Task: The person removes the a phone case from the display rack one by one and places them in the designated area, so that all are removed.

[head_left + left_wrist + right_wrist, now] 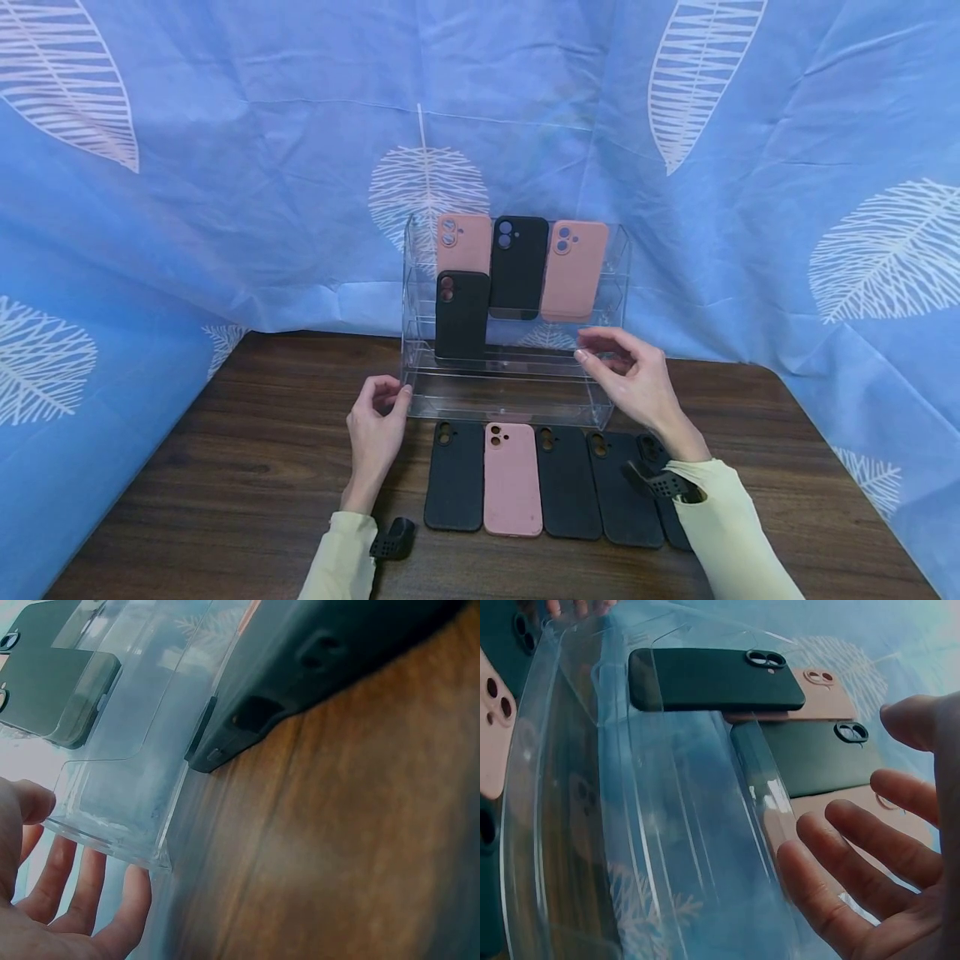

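Note:
A clear tiered display stand [510,408] holds phone cases. On its back tier are a pink case [463,242], a black case [519,267] and another pink case [574,271]. A black case [461,317] stands one tier lower at the left, overlapping the first pink one. My left hand [377,429] is at the stand's front left corner; in the left wrist view its fingertips [137,881] meet the side panel's edge, fingers loosely extended. Just in front of the stand's right part, my right hand [633,375] hovers with thumb and fingers apart, holding nothing.
Before the stand, a row of cases lies on the dark wooden table [225,467]: a black one [454,479], a pink one [512,483] and several more black ones, the rightmost partly under my right wrist. Blue leaf-patterned cloth [300,167] hangs behind.

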`<action>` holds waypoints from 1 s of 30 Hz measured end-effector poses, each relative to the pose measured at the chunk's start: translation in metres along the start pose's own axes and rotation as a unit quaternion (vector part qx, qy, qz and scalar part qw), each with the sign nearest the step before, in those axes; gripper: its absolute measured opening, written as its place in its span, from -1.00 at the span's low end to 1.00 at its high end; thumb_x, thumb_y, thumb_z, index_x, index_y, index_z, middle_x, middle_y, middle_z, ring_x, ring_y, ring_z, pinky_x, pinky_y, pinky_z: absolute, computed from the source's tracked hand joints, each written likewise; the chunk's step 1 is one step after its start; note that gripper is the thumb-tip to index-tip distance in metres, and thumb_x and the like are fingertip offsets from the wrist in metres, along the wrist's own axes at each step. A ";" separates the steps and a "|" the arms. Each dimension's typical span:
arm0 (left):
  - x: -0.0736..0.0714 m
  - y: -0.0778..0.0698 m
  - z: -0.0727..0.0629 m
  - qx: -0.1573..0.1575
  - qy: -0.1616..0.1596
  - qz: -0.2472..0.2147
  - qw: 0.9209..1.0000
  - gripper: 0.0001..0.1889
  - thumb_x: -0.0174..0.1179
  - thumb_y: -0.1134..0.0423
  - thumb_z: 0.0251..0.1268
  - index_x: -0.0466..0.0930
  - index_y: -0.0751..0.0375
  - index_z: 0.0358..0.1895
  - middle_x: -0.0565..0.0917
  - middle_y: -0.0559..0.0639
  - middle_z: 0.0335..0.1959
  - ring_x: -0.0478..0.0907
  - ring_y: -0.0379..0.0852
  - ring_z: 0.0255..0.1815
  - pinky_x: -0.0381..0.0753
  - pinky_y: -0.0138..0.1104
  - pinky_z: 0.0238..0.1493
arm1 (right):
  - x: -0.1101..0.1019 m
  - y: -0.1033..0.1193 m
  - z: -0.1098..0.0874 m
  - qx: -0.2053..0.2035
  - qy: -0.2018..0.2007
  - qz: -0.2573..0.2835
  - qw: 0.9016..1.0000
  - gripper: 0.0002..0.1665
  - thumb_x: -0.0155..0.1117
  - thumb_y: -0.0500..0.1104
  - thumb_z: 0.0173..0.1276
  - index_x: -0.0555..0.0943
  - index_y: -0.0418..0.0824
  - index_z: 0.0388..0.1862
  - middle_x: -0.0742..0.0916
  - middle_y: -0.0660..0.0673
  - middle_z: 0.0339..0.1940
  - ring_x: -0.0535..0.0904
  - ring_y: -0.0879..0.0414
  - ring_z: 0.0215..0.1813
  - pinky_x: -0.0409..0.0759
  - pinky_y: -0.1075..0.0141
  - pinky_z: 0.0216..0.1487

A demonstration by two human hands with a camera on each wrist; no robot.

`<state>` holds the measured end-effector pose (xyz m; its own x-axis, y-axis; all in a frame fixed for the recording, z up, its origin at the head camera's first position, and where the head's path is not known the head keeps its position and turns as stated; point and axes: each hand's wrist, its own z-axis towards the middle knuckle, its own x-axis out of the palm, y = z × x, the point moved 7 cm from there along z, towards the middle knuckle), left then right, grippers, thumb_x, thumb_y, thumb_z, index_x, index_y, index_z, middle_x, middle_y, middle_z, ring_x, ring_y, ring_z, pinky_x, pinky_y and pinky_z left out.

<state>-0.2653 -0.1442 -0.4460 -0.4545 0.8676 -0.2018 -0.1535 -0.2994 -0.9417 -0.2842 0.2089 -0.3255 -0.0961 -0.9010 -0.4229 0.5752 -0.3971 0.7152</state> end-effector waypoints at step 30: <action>0.001 0.003 0.001 0.004 0.001 -0.001 1.000 -0.82 0.31 0.22 0.41 0.60 0.18 -0.04 0.73 0.13 -0.06 0.69 0.08 -0.04 0.61 0.00 0.12 | 0.062 0.005 0.057 0.041 0.049 0.037 0.997 -0.48 0.35 -0.17 0.44 0.54 -0.22 0.34 0.78 -0.25 -0.05 0.77 0.04 -0.19 0.73 0.34 -0.24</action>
<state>-0.2674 -0.1446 -0.4489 -0.4522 0.8693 -0.1996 -0.1615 -0.2999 -0.9402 -0.3335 0.1407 -0.3163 0.0267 -0.9087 -0.4166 0.5085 -0.3465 0.7883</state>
